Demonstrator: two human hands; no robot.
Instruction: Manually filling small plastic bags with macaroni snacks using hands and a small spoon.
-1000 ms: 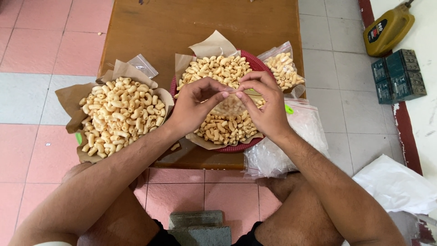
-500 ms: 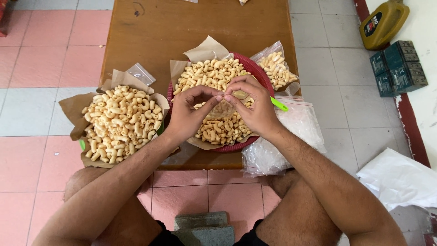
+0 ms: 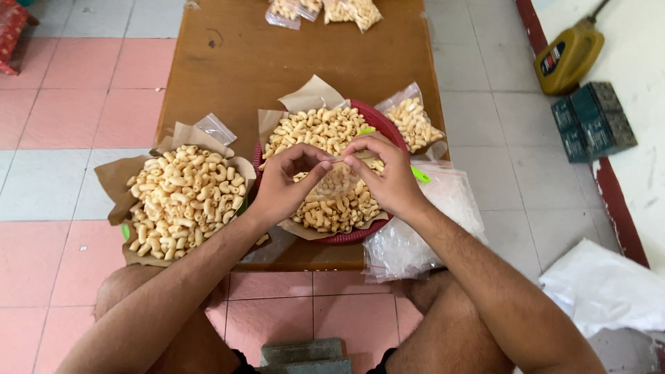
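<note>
My left hand point(image 3: 285, 187) and my right hand point(image 3: 391, 179) both pinch the top edge of a small clear plastic bag point(image 3: 334, 181), held above the red basket point(image 3: 379, 119). The bag hangs between my thumbs and fingers. Under it lies a heap of pale curled snack pieces point(image 3: 320, 131) on brown paper inside the basket. A green scoop handle point(image 3: 418, 174) pokes out beside my right hand.
A second pile of snacks point(image 3: 183, 199) on brown paper sits at the left of the low wooden table point(image 3: 228, 62). A filled bag point(image 3: 410, 122) lies right of the basket, more filled bags point(image 3: 325, 10) at the far edge. A stack of empty bags point(image 3: 422, 228), a yellow jug point(image 3: 568, 57), dark boxes point(image 3: 593, 119).
My hands have stayed together over the basket, working the bag's top edge; the view has shifted, so the table's far end with filled bags shows now.
</note>
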